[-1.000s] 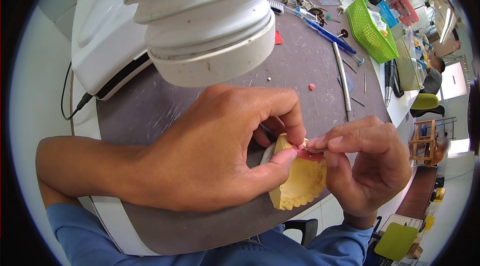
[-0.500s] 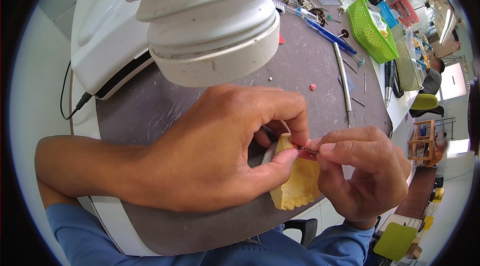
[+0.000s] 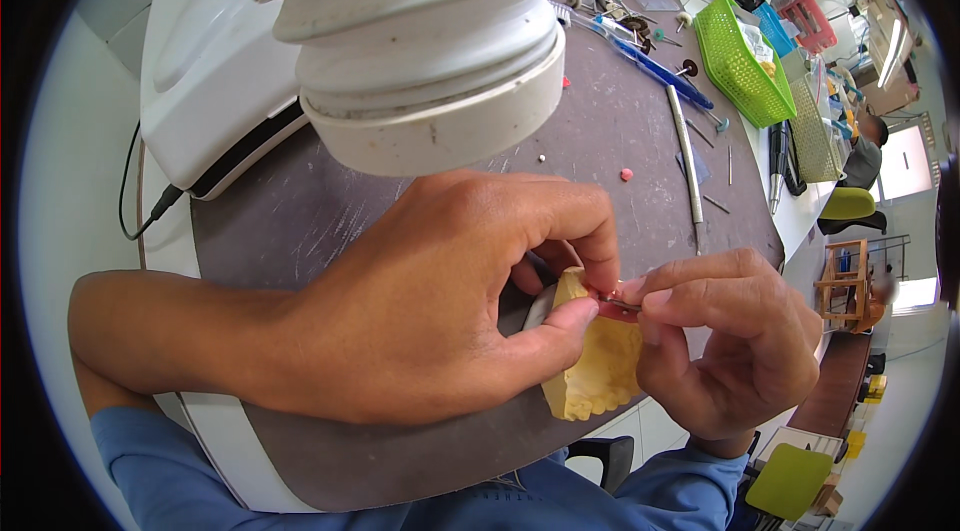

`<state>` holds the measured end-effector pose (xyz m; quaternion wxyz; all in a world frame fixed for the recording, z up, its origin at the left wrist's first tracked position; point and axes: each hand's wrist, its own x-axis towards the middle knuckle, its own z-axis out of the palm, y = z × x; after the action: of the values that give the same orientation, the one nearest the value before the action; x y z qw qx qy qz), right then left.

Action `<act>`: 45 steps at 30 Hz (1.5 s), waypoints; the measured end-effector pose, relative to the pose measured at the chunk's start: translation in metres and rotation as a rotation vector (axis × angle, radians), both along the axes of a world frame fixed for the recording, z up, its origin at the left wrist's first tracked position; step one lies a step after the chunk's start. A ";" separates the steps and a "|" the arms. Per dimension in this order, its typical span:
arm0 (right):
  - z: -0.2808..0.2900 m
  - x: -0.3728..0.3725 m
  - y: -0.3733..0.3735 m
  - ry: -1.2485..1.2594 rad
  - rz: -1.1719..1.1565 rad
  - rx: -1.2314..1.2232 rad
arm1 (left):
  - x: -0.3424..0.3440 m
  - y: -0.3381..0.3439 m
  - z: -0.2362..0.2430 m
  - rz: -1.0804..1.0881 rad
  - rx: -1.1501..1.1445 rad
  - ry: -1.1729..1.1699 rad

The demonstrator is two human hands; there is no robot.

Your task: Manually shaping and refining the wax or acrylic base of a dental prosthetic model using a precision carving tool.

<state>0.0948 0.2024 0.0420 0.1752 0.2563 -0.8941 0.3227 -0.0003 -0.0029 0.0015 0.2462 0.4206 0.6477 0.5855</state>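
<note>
Light is bright and fairly even; a pale panel (image 3: 908, 164) at far right burns out to white; shadow darkens the hollow under the left hand (image 3: 450, 301); the counter (image 3: 290, 221) reads sharply; straight edges bow toward the blackened, softer fisheye margins.

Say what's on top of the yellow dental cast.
Over the cast: a pink piece, with the left hand and right hand at it. Cast surface beneath them is hidden; contact unclear.
</note>
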 end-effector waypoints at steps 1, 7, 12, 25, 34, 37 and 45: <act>0.000 0.000 0.002 -0.003 0.001 0.006 | 0.000 0.002 0.001 0.000 0.001 0.007; 0.003 0.001 0.000 -0.007 0.001 0.050 | -0.001 0.001 0.000 -0.008 -0.006 0.016; 0.000 0.000 0.002 0.017 -0.006 -0.031 | 0.000 0.001 0.000 -0.006 -0.001 0.023; -0.026 0.012 0.008 0.219 -0.108 -0.528 | 0.002 -0.008 0.007 -0.025 -0.017 0.016; -0.025 0.017 0.022 0.147 -0.298 -0.169 | 0.013 -0.010 0.008 -0.002 -0.083 0.248; -0.025 0.017 0.019 0.109 -0.308 -0.193 | 0.015 -0.008 0.006 0.042 -0.026 0.318; -0.021 0.010 0.010 0.149 -0.048 0.037 | 0.021 -0.009 0.007 0.066 -0.052 0.389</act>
<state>0.1049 0.2123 0.0213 0.2442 0.2612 -0.8903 0.2818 0.0202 -0.0116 0.0089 0.1078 0.4979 0.7116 0.4839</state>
